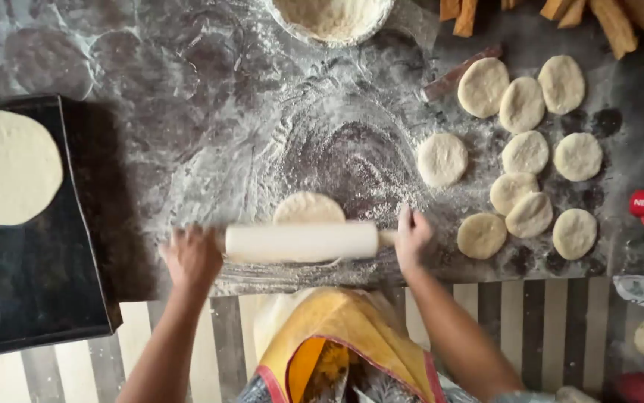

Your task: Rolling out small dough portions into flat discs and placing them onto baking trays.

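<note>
Both hands on rolling pin (301, 241) ends: left hand (192, 257) blurred, grip can't tell; right hand (411, 237) closed on the handle. Pin lies across a dough round (308, 209) near front edge of floured bench (188, 127). Ten small dough discs (525, 152) to the right. Flour bowl (332, 18) at back edge. Black tray (31, 276) w/ rolled flatbread (7, 167) at left edge.

A pale wooden rolling pin (301, 242), a smooth cylinder with a thin handle at each end, lies level and crosswise on the flour-dusted dark table. It rests across the near half of a flattened round of pale dough (308, 208), whose far half shows beyond it.
</note>
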